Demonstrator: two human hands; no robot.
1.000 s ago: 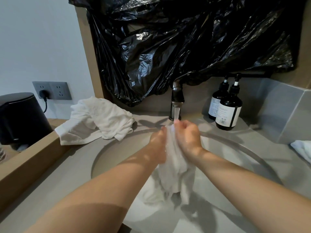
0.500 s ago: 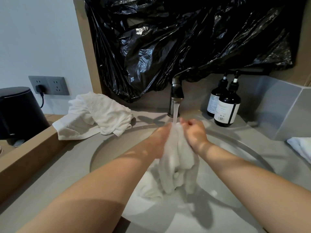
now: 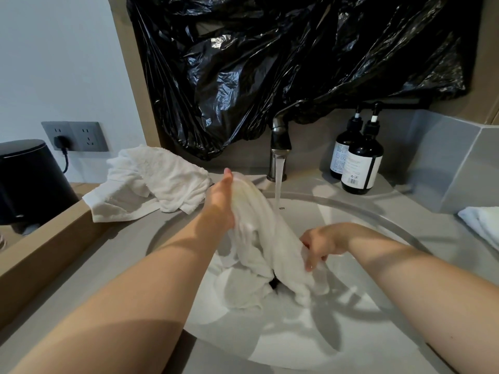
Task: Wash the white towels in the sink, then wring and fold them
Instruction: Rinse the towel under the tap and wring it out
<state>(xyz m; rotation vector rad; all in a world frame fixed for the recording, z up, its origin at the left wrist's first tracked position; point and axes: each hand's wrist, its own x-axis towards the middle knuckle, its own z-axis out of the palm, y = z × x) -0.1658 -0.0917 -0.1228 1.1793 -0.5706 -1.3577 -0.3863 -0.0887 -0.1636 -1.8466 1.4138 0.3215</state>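
White wet towel [image 3: 270, 233] pinched by curled fingers [image 3: 310, 261] of the right hand [image 3: 321, 244], below the tap [image 3: 280, 141], over the sink [image 3: 351, 319]; it slants up-left, top end draped over the left hand [image 3: 220, 201], just left of the tap, fingers hidden beneath.

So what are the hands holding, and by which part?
One white towel: the left hand holds its upper end, the right hand pinches a fold lower down.
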